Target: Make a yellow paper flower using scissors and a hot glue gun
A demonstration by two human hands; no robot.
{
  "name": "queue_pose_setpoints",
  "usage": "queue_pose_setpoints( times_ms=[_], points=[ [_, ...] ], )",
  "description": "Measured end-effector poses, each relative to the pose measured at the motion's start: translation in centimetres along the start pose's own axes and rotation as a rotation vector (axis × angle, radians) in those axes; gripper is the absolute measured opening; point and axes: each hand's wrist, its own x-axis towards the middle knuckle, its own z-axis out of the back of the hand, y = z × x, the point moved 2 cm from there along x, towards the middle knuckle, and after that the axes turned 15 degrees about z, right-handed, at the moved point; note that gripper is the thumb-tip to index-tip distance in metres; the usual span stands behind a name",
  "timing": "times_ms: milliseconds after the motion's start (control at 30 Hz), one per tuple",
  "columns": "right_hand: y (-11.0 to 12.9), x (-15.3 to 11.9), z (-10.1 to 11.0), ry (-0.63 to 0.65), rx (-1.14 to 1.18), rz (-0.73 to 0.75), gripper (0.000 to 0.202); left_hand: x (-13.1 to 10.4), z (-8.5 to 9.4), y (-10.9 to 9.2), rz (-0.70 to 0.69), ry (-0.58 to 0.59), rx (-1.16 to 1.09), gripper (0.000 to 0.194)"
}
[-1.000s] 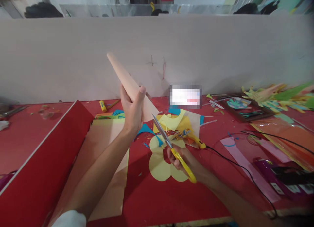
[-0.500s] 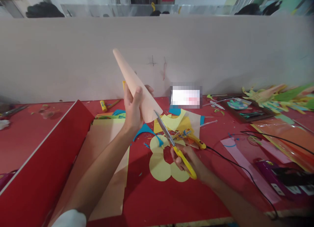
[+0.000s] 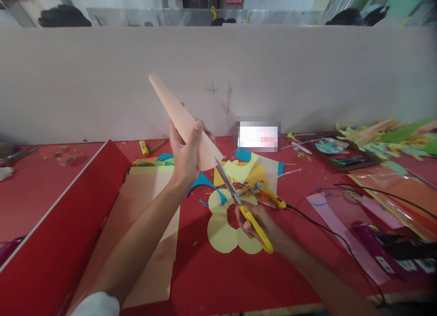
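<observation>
A pale peach paper cone (image 3: 180, 113) is tilted in the air, its narrow tip up to the left and its wide end down to the right. My left hand (image 3: 187, 150) is wrapped round it near the wide end, thumb along the near side. My right hand (image 3: 256, 220) grips yellow-handled scissors (image 3: 235, 193), whose blades point up-left with their tips at the cone's lower rim. The blades look nearly closed. Under the scissors lies a pale yellow paper flower shape (image 3: 221, 234), partly covered by my right hand.
A yellow glue gun (image 3: 273, 197) with a black cord rests among paper scraps (image 3: 242, 168). Peach paper sheets (image 3: 146, 243) lie left, beside a red upright panel (image 3: 68, 220). A tool tray (image 3: 351, 156), a purple object (image 3: 382, 245) and pink strips are on the right. A grey partition (image 3: 102, 79) stands behind.
The cone has tilted further left, its tip lower, and its rim has drawn slightly away from the scissors' tips. The scissors have shifted very slightly down.
</observation>
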Motion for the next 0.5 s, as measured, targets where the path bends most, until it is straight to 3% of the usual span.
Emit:
queue_pose_setpoints(
  times_ms=[200, 400, 500],
  points=[
    [-1.6, 0.2, 0.5, -0.093, 0.017, -0.147, 0.030, -0.1, 0.1, 0.1, 0.005, 0.040, 0.006, 0.056],
    [-1.0, 0.2, 0.4, -0.116, 0.049, -0.181, 0.036, -0.1, -0.1, -0.1, 0.049, 0.154, -0.056, 0.059],
    [-0.1, 0.1, 0.2, -0.067, 0.045, -0.115, 0.039, 0.0, 0.0, -0.2, 0.072, 0.140, -0.037, 0.063]
  ],
)
